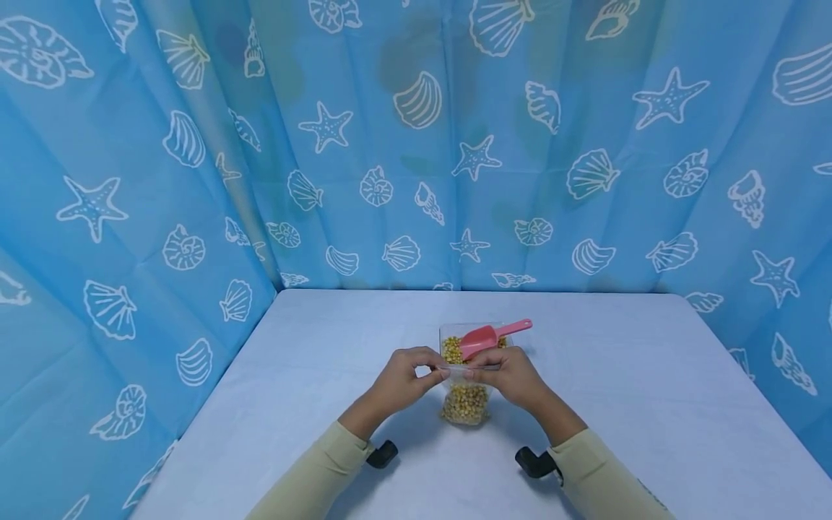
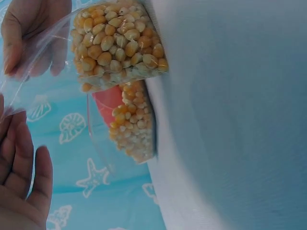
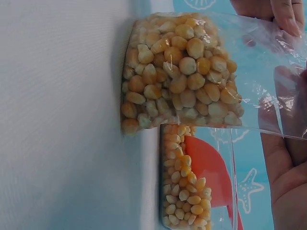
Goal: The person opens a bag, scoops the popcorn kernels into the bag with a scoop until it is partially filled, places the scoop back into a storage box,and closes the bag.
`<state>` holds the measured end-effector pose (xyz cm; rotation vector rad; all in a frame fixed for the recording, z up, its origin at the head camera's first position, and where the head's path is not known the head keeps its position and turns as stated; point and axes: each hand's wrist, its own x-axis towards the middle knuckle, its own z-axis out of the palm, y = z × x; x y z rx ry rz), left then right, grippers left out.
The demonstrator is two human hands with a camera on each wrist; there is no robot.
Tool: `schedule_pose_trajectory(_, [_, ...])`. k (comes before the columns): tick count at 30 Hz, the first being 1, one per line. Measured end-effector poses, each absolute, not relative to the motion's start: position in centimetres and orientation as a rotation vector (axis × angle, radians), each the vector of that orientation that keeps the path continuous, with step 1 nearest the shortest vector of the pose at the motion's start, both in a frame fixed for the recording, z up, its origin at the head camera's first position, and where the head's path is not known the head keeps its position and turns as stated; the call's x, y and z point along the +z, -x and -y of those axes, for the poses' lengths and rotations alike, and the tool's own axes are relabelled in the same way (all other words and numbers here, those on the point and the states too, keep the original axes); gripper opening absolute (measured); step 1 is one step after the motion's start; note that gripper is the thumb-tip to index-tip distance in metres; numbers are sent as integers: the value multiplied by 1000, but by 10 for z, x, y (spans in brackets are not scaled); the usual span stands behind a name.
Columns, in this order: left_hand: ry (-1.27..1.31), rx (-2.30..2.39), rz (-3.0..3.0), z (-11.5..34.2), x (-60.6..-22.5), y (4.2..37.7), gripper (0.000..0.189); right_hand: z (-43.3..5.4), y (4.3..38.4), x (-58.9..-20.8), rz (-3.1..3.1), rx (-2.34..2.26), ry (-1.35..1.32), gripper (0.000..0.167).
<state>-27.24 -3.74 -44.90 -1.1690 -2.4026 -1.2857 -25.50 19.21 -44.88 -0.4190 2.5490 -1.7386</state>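
A clear plastic bag (image 1: 465, 404) with corn kernels in its lower part stands upright on the table. My left hand (image 1: 406, 379) pinches the left side of the bag's top edge between thumb and fingers. On the right side of that edge, my right hand (image 1: 510, 375) pinches it the same way. Through the right wrist view the kernels (image 3: 180, 72) fill the bag's bottom, and the clear upper part stretches to the fingers. Directly behind the bag stands a clear container (image 1: 444, 334) of corn kernels, with a pink scoop (image 1: 482, 339) lying in it, handle to the right.
A white cloth covers the table (image 1: 312, 339). Blue curtains (image 1: 364, 152) with white shell and starfish prints hang behind it and along the sides. Black wrist-worn devices (image 1: 534, 462) jut inward from the sleeves.
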Motion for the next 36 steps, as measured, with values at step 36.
schedule_pose_trajectory(36, [1224, -1246, 2322, 30, -449, 274, 8, -191, 263, -455, -2466, -1812, 608, 6])
